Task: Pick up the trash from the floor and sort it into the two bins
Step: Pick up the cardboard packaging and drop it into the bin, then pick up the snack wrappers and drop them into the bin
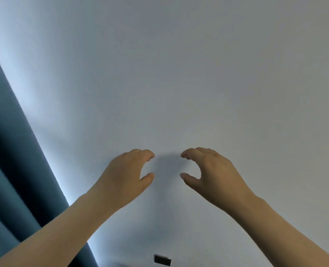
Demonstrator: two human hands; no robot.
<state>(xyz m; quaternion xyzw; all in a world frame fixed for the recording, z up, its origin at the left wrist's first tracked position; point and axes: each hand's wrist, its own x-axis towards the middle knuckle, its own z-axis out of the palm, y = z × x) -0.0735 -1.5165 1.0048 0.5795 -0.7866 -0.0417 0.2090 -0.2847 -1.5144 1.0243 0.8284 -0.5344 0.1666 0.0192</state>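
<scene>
My left hand (128,174) and my right hand (210,170) are raised side by side in front of a plain white wall (179,74). Each hand has its fingers loosely curved toward the thumb, forming a C shape, and holds nothing. The two hands face each other with a gap between their fingertips. No trash, floor or bins are in view.
A dark teal curtain (9,151) hangs along the left edge, with bright light at its border. A small dark rectangular object (162,260) sits at the bottom centre, low on the wall.
</scene>
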